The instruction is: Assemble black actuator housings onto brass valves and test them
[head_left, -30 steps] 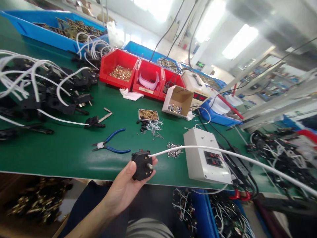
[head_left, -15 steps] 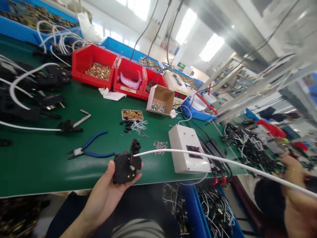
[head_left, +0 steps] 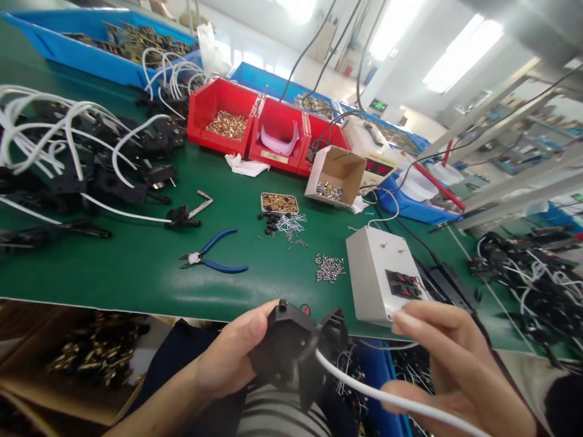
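My left hand [head_left: 230, 358] grips a black plastic plug part [head_left: 291, 352] low in the view, just off the near edge of the green table [head_left: 136, 273]. A white cable [head_left: 392, 400] runs from that part down to the right. My right hand [head_left: 455, 370] is curled around this cable, fingers loosely bent, close to the white box. Blue-handled pliers [head_left: 214, 258] lie on the table beyond my left hand.
A white switch box [head_left: 380, 273] stands at the table's near right. Red bins [head_left: 255, 124], a small cardboard box [head_left: 334, 176], a tin of brass parts [head_left: 279, 203] and loose metal pins [head_left: 328, 268] sit behind. Black parts with white cables [head_left: 68, 158] pile up at left.
My left hand has drawn the black part back toward my body, below the table edge. My right hand has come into view on the cable. The camera has swung back left.
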`<control>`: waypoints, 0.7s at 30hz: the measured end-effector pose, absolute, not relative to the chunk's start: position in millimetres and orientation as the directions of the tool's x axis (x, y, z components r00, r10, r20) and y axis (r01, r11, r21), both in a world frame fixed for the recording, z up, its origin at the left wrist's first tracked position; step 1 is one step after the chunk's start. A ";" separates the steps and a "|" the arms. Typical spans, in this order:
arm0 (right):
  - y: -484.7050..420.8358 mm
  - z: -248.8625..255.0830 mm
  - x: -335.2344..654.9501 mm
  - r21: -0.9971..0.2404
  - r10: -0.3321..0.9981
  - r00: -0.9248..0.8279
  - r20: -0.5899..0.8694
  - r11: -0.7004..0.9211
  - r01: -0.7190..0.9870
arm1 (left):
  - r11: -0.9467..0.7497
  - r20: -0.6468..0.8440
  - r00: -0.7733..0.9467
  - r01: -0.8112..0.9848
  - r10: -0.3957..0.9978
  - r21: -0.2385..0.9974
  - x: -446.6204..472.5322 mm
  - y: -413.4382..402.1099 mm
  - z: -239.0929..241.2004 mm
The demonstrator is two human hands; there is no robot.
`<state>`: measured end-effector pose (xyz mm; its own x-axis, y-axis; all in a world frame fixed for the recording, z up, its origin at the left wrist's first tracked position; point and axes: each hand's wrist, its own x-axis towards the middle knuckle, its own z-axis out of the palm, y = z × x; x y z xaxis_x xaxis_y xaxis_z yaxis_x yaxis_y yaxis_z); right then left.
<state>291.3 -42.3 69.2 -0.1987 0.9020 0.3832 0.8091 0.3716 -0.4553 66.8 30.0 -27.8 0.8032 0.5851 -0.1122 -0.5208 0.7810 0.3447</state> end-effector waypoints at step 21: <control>-19.4 12.9 226.2 -0.677 0.975 0.004 0.223 0.152 0.720 | 0.376 -0.006 0.561 -0.545 0.828 0.749 82.8 15.1 -49.3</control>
<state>226.2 -19.4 12.9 0.0040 0.9748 0.2232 0.7198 0.1521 -0.6773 82.8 15.1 -49.3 0.5611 0.8277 -0.0065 -0.5453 0.3756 0.7494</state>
